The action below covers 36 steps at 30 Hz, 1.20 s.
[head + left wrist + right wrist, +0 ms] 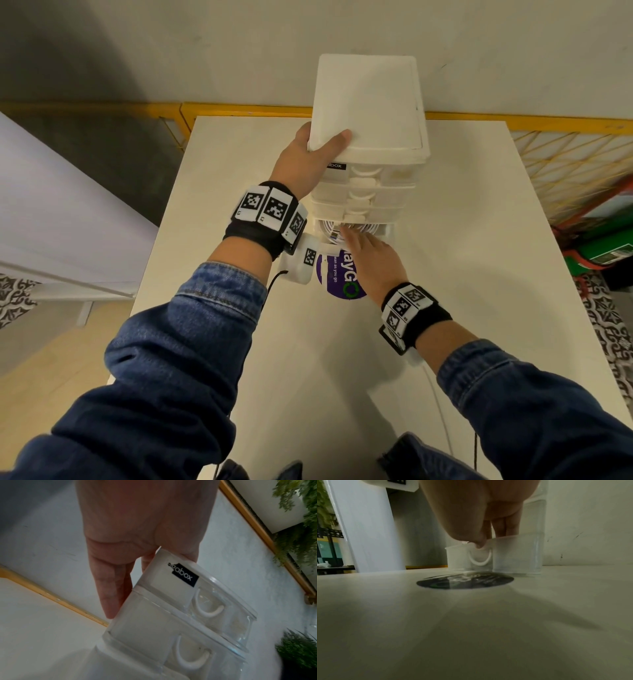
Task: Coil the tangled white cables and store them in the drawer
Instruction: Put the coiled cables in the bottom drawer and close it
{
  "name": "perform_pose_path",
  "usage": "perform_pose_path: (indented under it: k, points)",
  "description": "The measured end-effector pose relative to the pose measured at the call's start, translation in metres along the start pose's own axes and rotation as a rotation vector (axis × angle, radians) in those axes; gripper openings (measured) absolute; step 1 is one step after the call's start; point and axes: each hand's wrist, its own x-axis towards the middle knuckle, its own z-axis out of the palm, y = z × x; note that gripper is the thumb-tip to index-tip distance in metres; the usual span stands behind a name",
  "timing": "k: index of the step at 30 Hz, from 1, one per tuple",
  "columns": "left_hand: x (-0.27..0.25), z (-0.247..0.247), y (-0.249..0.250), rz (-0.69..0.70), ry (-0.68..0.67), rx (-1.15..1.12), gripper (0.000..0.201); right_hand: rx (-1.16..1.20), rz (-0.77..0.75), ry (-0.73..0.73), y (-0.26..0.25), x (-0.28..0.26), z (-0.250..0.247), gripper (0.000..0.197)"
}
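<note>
White plastic makes up the drawer unit (pixel 371 113) that we take as our landmark; it stands at the far end of the pale table (pixel 462 274), near the wall. Our left hand (pixel 303 161) braces the unit at its front left top corner, thumb laid flat on the lid and fingers stretched down the left side, spread against it rather than curled round anything. At the unit's foot the bottom drawer (pixel 352 230) is pulled out toward us, and the coiled white cable (pixel 330 229) lies inside it, its loops showing through the open top. Our right hand (pixel 373 263) reaches over the drawer's front edge with its fingertips (pixel 347 236) down at the coil; from the right wrist view the fingers dip behind the clear front wall above the curved handle (pixel 480 559), but we cannot tell whether they pinch the cable or only press it. Just in front of the drawer a round purple sticker (pixel 337 277) lies on the table, partly under our right hand. The drawers above the open one sit closed in the unit.
</note>
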Motion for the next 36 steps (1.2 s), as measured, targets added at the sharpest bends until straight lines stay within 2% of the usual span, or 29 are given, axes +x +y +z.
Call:
perform_pose_path:
  k: [1, 3, 8, 11, 14, 16, 17, 18, 20, 22, 23, 24, 25, 27, 28, 36]
  points:
    - [0.0, 0.0, 0.0, -0.001, -0.002, 0.002, 0.06, -0.034, -0.018, -0.03, 0.001, 0.0, 0.002, 0.068]
    - [0.0, 0.0, 0.0, -0.003, -0.009, 0.005, 0.06, -0.108, -0.002, -0.11, 0.0, 0.002, 0.002, 0.075]
    - [0.001, -0.002, 0.0, -0.012, -0.014, 0.01, 0.059, -0.17, 0.033, -0.127, -0.003, 0.021, -0.004, 0.065]
    - [0.001, -0.001, 0.0, -0.012, -0.005, 0.016, 0.061, -0.116, -0.027, -0.085, 0.001, 0.018, -0.004, 0.055]
    - [0.002, 0.0, -0.001, -0.019, 0.009, 0.016, 0.063, 0.003, -0.086, 0.081, 0.015, 0.008, -0.008, 0.044]
    - [0.003, 0.001, -0.002, -0.024, 0.012, 0.01, 0.063, 0.08, 0.018, 0.268, 0.026, 0.004, -0.009, 0.023]
    - [0.003, 0.001, -0.002, -0.022, 0.015, 0.01, 0.063, 0.132, 0.135, 0.33, 0.031, 0.002, -0.009, 0.024]
    - [0.003, 0.002, -0.002, -0.019, 0.019, 0.011, 0.063, 0.203, 0.265, 0.366, 0.036, 0.001, -0.008, 0.037]
    - [0.003, 0.002, -0.002, -0.014, 0.022, 0.01, 0.062, 0.412, 0.474, 0.386, 0.041, -0.001, -0.007, 0.075]
    - [0.002, 0.002, -0.002, -0.012, 0.025, 0.007, 0.061, 0.642, 0.598, 0.314, 0.043, 0.0, -0.01, 0.108]
    - [0.002, 0.002, -0.002, -0.013, 0.026, 0.007, 0.061, 0.73, 0.611, 0.264, 0.044, 0.003, -0.011, 0.111]
    - [0.001, 0.002, -0.002, -0.015, 0.029, 0.006, 0.061, 0.781, 0.587, 0.222, 0.045, 0.007, -0.012, 0.105]
    - [0.0, 0.002, -0.002, -0.017, 0.029, 0.007, 0.061, 0.792, 0.564, 0.192, 0.045, 0.011, -0.012, 0.09]
    - [-0.001, 0.002, -0.003, -0.019, 0.025, 0.011, 0.064, 0.757, 0.599, 0.205, 0.047, 0.019, -0.014, 0.063]
    - [-0.002, 0.001, -0.003, -0.018, 0.023, 0.011, 0.064, 0.745, 0.625, 0.226, 0.048, 0.022, -0.014, 0.059]
    - [-0.005, 0.001, -0.002, -0.015, 0.033, -0.015, 0.062, 0.698, 0.663, 0.243, 0.05, 0.029, -0.012, 0.057]
